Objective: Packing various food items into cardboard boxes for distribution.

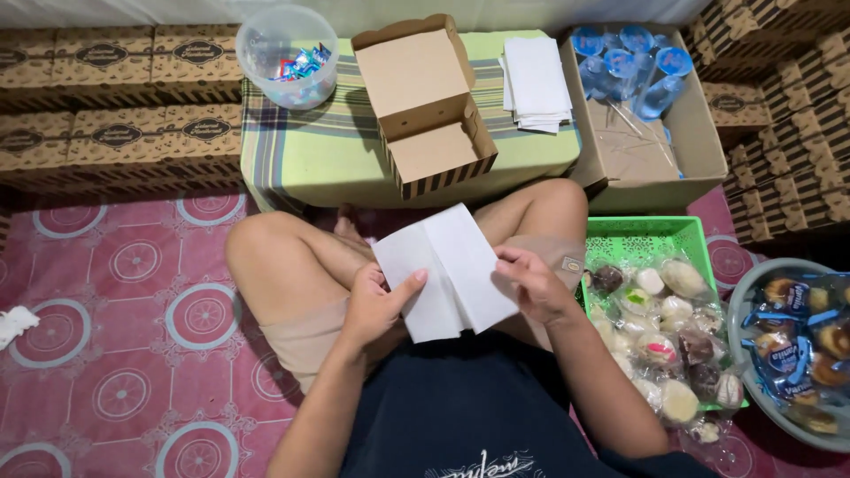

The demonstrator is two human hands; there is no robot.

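I sit cross-legged and hold a white sheet of paper (pixel 447 270) over my lap. My left hand (pixel 376 305) grips its left edge with the thumb on top. My right hand (pixel 531 281) pinches its right edge. The sheet has a fold line down its middle and is partly opened. In front of my knees an open brown cardboard box (pixel 425 102) with a striped rim sits empty on a low green plaid cushion (pixel 310 146). A stack of white paper sheets (pixel 536 84) lies on the cushion to the right of the box.
A clear plastic tub (pixel 285 55) with small wrapped sweets stands at the cushion's back left. A cardboard carton (pixel 699 146) holds sealed water cups. A green basket (pixel 642 239) of wrapped cakes and a bowl (pixel 753 292) of packaged snacks sit at my right. Stacked brown boxes (pixel 115 97) line the left and right.
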